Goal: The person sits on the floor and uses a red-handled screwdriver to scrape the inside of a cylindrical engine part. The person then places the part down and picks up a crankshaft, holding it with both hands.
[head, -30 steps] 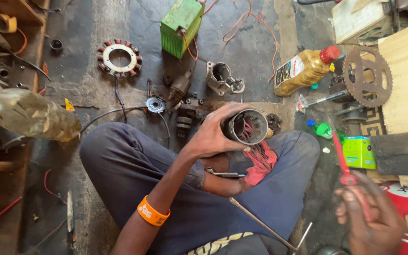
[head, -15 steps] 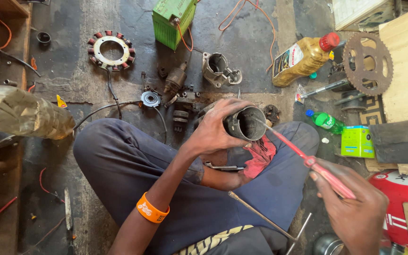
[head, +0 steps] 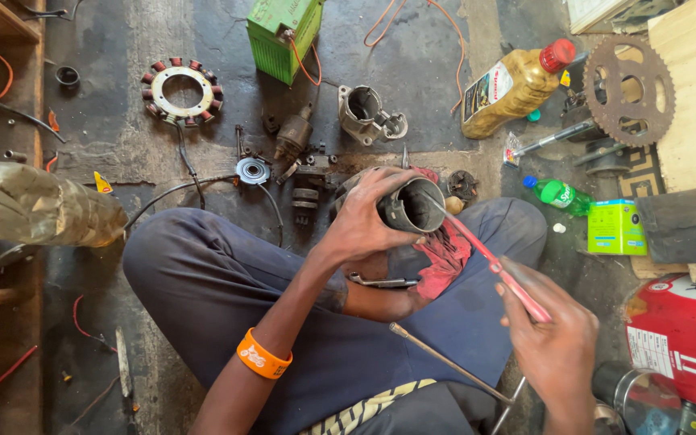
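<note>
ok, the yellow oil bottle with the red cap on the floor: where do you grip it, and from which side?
Probably around the wide middle of the oil bottle's body, coming down from above. It lies on its side, tilted, red cap pointing up-right toward the sprocket, so the cap end looks crowded. The body's long flanks show bare floor, leaving room for fingers.

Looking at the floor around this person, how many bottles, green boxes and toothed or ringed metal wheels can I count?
Bottles: 3, the yellow oil bottle, the small green bottle, the big clear bottle
Green boxes: 2, the green battery box, the small green carton
Wheels: 2, the sprocket, the coil ring
Total: 7
</note>
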